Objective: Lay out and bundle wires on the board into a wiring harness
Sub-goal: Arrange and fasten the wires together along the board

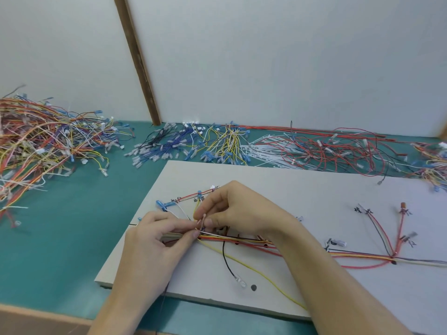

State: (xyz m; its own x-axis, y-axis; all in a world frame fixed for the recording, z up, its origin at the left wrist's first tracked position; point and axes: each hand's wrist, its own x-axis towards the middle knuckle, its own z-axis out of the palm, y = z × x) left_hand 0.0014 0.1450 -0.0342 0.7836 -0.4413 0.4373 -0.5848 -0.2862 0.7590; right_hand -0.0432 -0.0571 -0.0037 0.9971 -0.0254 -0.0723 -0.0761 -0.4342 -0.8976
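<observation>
A white board (302,189) lies on the green table. Across it runs a harness of red, yellow, white and black wires (350,257), fanning out to labelled ends at the right. My left hand (154,240) pinches the wire bundle (208,235) near the board's left part. My right hand (239,209) pinches a thin pale tie (202,220) that stands up from the same spot. A loose yellow wire (256,269) and a black wire with a clear terminal (239,278) trail toward the board's front edge.
A big tangle of mixed wires (43,141) lies at the left of the green table (60,250). Along the back wall lie blue (164,146), yellow (227,143), white (268,151) and red wires (338,151). A wooden strip (137,61) leans on the wall.
</observation>
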